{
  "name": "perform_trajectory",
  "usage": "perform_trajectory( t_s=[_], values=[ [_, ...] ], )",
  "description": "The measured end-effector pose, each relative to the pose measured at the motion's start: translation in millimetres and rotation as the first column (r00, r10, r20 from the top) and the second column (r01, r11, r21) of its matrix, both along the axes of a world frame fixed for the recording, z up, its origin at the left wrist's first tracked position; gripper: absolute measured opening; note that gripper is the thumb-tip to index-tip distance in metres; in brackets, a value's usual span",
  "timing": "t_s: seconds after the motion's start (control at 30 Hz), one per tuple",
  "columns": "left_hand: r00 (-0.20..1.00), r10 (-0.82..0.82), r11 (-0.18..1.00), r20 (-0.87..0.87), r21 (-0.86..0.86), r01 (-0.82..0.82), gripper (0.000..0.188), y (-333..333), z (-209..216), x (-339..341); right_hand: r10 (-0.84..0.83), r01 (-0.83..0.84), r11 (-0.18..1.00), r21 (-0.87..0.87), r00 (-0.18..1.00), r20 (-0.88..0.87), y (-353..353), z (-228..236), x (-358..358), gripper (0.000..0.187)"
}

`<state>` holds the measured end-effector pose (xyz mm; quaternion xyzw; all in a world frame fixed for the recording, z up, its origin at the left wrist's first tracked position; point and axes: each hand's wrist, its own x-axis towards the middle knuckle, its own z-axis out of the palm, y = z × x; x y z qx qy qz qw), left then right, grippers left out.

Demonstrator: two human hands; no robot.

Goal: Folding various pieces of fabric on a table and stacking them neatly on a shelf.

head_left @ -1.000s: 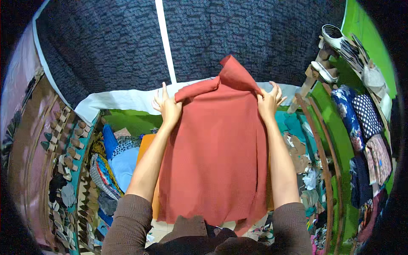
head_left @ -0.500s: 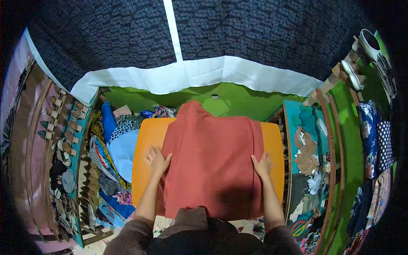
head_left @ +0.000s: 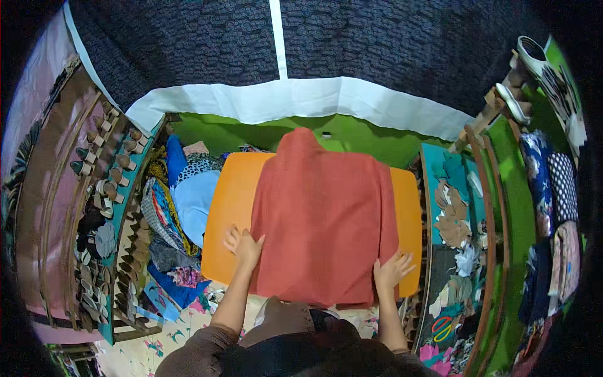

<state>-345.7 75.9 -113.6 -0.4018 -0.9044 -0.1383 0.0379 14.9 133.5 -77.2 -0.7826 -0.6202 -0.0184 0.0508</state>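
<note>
A rust-red garment (head_left: 320, 220) lies spread over an orange table (head_left: 226, 213), its raised, collar-like end at the far side and its near edge at the table's front. At the garment's left edge is my left hand (head_left: 247, 247), palm down with fingers spread, the thumb side touching the cloth. My right hand (head_left: 392, 271) rests near the lower right corner, fingers stretched apart, its thumb on the cloth. Neither hand grips anything.
Left of the table lies a heap of mixed cloth (head_left: 188, 207). Shelves with shoes (head_left: 119, 176) stand further left. On the right, a teal shelf (head_left: 433, 163) carries brown cut pieces (head_left: 452, 220) and red-and-green-handled scissors (head_left: 443, 328). Scraps litter the floor (head_left: 144, 352).
Both hands have moved nearer to me along the garment's sides, the right one further down. The cloth looks flatter. The whole view has shifted slightly.
</note>
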Motion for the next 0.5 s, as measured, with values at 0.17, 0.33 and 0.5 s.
perform_trajectory(
  t_s=[0.17, 0.33, 0.5],
  values=[
    [0.996, 0.006, 0.999, 0.092, -0.052, -0.002, 0.040, -45, -8, 9, 0.086, -0.086, 0.996, -0.006, 0.996, 0.017, -43, -19, 8, 0.069],
    [0.982, 0.013, 0.998, 0.191, 0.057, -0.024, 0.034, -33, -6, 19, 0.178, -0.181, 0.982, 0.047, 0.982, 0.062, -45, -40, 16, 0.064],
    [0.990, -0.014, 0.989, 0.138, 0.147, -0.007, 0.030, -43, 4, 20, 0.361, -0.347, 0.929, 0.128, 0.927, -0.104, -74, -3, -38, 0.071]
  ],
)
